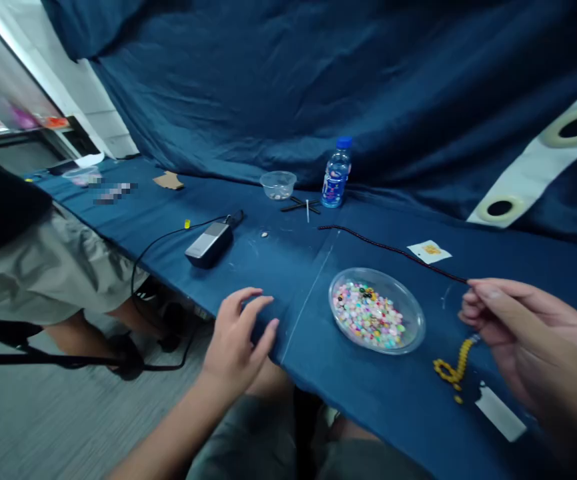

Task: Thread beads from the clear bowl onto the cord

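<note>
Blue tablecloth (281,267), long thin dk cord (391,249), prob. braided

Blue curtain (228,80), grey floor (58,420)

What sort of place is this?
Probably a shared craft workspace: colourful beads in a clear bowl on a cloth-covered table, a dark cord pinched in the right hand, another person farther along.

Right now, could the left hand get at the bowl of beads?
Probably yes: the left hand looks free, and only blue cloth shows between it and the bowl of beads. The dark cord in the right hand passes behind the bowl.
</note>
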